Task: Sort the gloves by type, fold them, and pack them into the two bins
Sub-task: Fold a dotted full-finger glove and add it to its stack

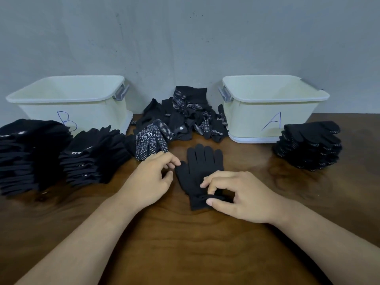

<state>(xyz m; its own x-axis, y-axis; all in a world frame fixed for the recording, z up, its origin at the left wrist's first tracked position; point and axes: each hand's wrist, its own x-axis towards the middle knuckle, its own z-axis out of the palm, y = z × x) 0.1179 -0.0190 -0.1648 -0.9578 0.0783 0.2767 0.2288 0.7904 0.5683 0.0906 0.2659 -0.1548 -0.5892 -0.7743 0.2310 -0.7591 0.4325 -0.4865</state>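
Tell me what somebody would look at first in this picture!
Two hands in the middle: the right hand pinches the cuff of a black glove lying flat on the wooden table, and the left hand is beside its thumb. Behind them stand pale bin B on the left and bin A on the right, with a messy glove pile between them.

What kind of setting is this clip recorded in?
Probably a staged sorting or packing bench, not a home: a wooden table against a bare grey wall, white hand-lettered bin B and bin A, black glove stacks and a loose glove heap between the bins.
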